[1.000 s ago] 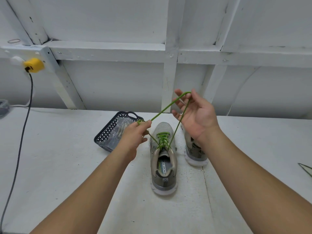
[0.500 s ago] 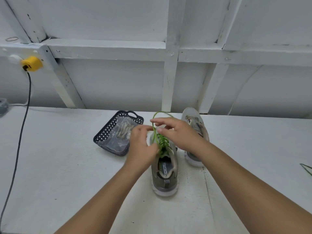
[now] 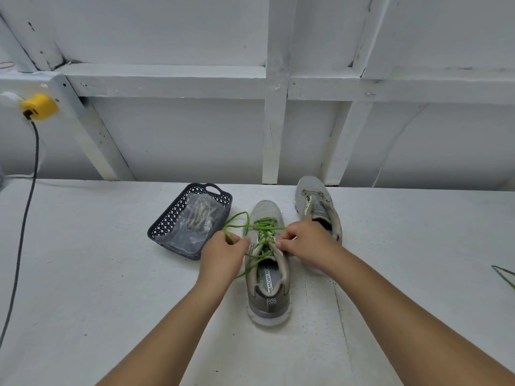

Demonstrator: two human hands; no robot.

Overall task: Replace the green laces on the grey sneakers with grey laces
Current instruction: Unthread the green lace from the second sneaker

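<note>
A grey sneaker (image 3: 267, 291) stands heel toward me on the white table, threaded with a green lace (image 3: 263, 228). My left hand (image 3: 223, 253) grips a loose loop of that lace at the shoe's left side. My right hand (image 3: 305, 240) pinches the lace at the upper eyelets on the shoe's right side. A second grey sneaker (image 3: 316, 203) with no lace stands behind and to the right. A dark basket (image 3: 167, 222) to the left holds grey laces (image 3: 199, 215) in a clear plastic bag.
A black cable (image 3: 23, 232) hangs from a yellow plug (image 3: 39, 107) at the far left and runs down over the table. Another green lace (image 3: 505, 275) lies at the right edge. A white framed wall closes the table's back.
Both hands have come down from pulling the lace high above the shoe to the shoe's eyelets. The lace now lies slack in loops over the toe and left side.
</note>
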